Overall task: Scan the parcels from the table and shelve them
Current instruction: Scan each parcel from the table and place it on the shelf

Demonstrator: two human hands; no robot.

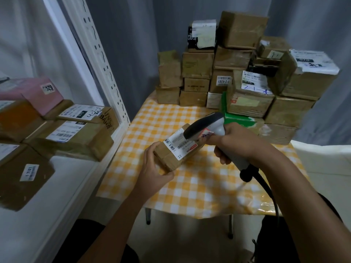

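The left hand (pixel 152 168) held a small brown parcel (pixel 176 150) on the checked bench (pixel 199 186). The right hand (pixel 233 143) gripped a grey scanner (pixel 207 126) just above its label. More parcels (pixel 247 73) were stacked at the far right.

Left hand (pixel 152 164): I have it out forward, fingers and thumb curled in a grip.
Right hand (pixel 230 143): raised a little higher, fingers wrapped tight, wrist bent inward.

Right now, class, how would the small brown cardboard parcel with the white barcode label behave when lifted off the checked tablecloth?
The small brown cardboard parcel probably stays stiff: its taped edges look square. It seems light, since the left hand alone steadies it. Flat-sided, it should slide rather than roll.
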